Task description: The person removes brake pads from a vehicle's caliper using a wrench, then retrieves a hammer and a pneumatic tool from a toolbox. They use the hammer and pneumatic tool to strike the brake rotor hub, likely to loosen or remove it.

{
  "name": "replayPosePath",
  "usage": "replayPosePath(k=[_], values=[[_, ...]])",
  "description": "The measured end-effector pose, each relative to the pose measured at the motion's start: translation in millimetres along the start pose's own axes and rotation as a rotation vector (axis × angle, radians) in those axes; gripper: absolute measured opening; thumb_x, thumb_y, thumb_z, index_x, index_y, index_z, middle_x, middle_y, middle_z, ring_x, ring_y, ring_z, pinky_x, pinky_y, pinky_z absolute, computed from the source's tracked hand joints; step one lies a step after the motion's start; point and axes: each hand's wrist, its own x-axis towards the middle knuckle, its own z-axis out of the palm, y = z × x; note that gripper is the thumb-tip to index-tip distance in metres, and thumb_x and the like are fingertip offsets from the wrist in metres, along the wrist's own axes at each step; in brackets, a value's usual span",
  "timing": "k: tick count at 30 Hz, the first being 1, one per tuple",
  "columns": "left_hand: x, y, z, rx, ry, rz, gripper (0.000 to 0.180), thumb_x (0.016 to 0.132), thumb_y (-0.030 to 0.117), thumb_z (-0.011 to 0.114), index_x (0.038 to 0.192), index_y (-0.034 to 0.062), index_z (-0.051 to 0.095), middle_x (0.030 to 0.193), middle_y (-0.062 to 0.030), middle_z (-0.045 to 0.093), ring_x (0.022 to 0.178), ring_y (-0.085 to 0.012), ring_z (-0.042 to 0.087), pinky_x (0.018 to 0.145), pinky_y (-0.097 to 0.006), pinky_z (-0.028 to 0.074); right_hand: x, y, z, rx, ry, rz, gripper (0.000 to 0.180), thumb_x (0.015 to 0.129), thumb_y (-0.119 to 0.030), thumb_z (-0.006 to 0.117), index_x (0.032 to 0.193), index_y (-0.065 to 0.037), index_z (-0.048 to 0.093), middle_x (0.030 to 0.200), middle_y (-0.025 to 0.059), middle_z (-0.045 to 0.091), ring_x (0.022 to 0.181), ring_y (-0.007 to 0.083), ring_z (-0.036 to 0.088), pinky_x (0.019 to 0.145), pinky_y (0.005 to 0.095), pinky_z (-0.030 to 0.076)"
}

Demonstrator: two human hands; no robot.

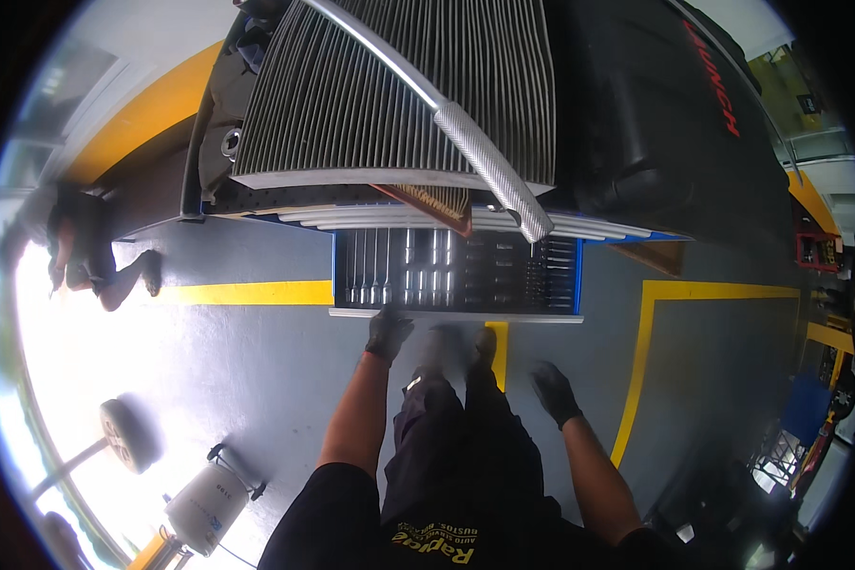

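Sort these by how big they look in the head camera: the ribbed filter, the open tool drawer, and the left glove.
1. ribbed filter, biggest, though nearest the camera, so that is unsure.
2. open tool drawer.
3. left glove, smallest.

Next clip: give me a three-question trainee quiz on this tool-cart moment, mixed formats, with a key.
1. True or false: the left hand is at the front edge of the open tool drawer.
2. The right hand is: A) gripping a wrench, B) empty, held apart from the drawer, C) on the pleated filter.
3. What colour are the floor lines?

Key: 1 true; 2 B; 3 yellow.
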Motion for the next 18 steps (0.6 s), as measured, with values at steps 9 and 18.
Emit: replayPosePath(k=[9,18], values=[[33.4,32.1,-18.6,-0.084,-0.05,0.003,0.041,0.081,0.024,0.069,0.116,0.0046,0.06,0.092,-0.0144,0.066,0.08,-0.0312,0.065,0.069,-0.041,0.053,156.8,-15.5,-3.7,1.536,0.173,0.742,0.026,0.092,-0.023,0.058,0.107,-0.002,0.059,0.095,0.0115,0.066,0.086,0.0267,0.066,0.072,0.0392,0.058],[129.6,95.1,-30.0,-1.057,0.216,-0.105,0.036,0.086,0.026,0.068,0.115,0.0049,0.06,0.095,-0.009,0.066,0.089,-0.0189,0.066,0.071,-0.032,0.054,138.1,-24.6,-19.9,0.886,-0.119,0.472,0.035,0.093,-0.027,0.06,0.121,-0.008,0.057,0.104,0.0075,0.066,0.09,0.0192,0.065,0.082,0.0339,0.051]])
